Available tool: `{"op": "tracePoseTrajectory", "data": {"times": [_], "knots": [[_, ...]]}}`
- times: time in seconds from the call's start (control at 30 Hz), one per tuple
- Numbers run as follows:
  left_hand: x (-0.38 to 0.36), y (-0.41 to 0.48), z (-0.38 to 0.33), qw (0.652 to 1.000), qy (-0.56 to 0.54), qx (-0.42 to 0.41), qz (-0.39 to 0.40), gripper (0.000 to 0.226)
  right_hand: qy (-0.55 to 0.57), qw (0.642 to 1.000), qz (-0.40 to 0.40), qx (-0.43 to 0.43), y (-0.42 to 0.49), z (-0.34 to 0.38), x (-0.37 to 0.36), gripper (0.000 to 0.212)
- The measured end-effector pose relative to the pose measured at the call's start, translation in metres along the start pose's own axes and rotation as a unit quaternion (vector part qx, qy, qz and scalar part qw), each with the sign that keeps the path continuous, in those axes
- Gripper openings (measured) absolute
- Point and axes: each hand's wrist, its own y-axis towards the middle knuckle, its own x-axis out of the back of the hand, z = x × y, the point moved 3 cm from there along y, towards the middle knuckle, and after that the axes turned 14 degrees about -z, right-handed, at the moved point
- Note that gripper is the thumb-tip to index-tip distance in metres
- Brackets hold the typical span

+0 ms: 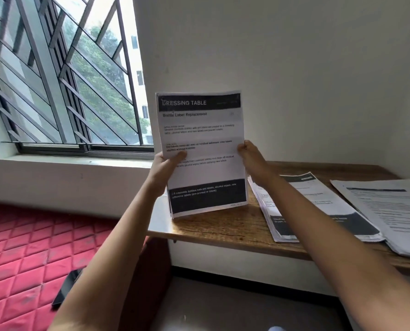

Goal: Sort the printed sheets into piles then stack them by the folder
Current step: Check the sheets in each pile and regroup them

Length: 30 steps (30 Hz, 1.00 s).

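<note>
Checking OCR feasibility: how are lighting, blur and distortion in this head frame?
Head view: window overexposed, daylight from the left; wide-angle lens skews the window bars; on the held sheets, gripped by left hand and right hand, the header reads clearly, body text is soft; desk piles at right are unreadable.

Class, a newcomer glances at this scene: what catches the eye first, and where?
The printed sheets headed DRESSING TABLE, held upright at centre by the left hand and right hand. Then the barred window at upper left and the red quilted bedding at lower left. Paper piles lie on the wooden table at right.
</note>
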Motion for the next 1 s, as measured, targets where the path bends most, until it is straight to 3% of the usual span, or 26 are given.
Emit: {"op": "tracePoseTrajectory", "data": {"times": [0.27,0.6,0.73,0.83,1.0], "knots": [[-0.005,-0.004,0.007,0.999,-0.016,0.0,-0.05,0.009,0.006,1.0,0.003,-0.006,-0.011,-0.007,-0.006,0.024],[0.007,-0.031,0.05,0.998,-0.006,0.027,-0.052,0.016,-0.048,0.998,0.027,-0.026,-0.032,-0.046,0.002,0.03],[0.009,-0.035,0.058,0.997,-0.008,0.039,-0.059,0.014,0.017,0.996,0.051,-0.067,-0.038,-0.054,0.008,0.035],[0.01,-0.036,0.058,0.997,-0.012,0.046,-0.053,0.028,0.11,0.986,0.062,-0.109,-0.037,-0.053,0.012,0.043],[0.012,-0.031,0.042,0.996,-0.059,0.058,-0.019,0.02,0.118,0.985,0.028,-0.119,-0.034,-0.044,0.016,0.045]]}}
